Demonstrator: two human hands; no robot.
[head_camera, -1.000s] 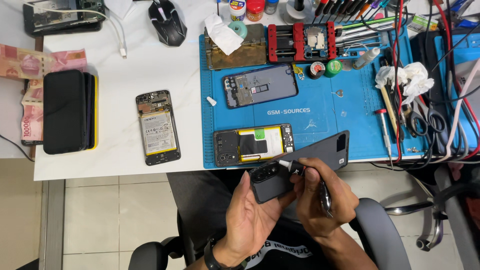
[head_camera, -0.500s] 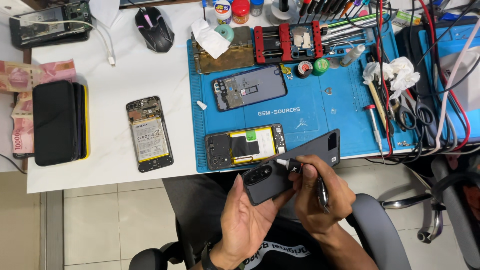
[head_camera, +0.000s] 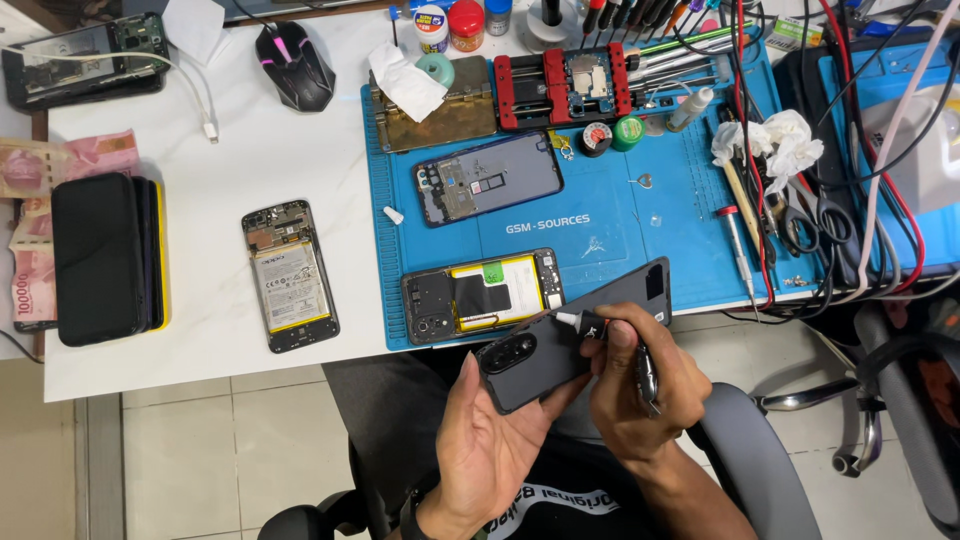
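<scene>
White counter (head_camera: 220, 400) carried a blue work mat (head_camera: 640, 230), opened phones and tools, above a tiled floor (head_camera: 200, 460). Left hand (head_camera: 490, 440) cradled a black back cover (head_camera: 570, 335), fingers spread beneath. Right hand (head_camera: 640, 385) pinched a small glue tube (head_camera: 585, 322) against it.

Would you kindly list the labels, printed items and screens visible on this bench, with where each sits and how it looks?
Battery label: white rectangle on the opened phone lying on the white table, left.
Yellow battery sticker: on the opened phone at the blue mat's near edge.
Small jars: far edge, white, red and blue lids.
Banknotes: pink, far left.
Dark screen: phone at top left.
</scene>
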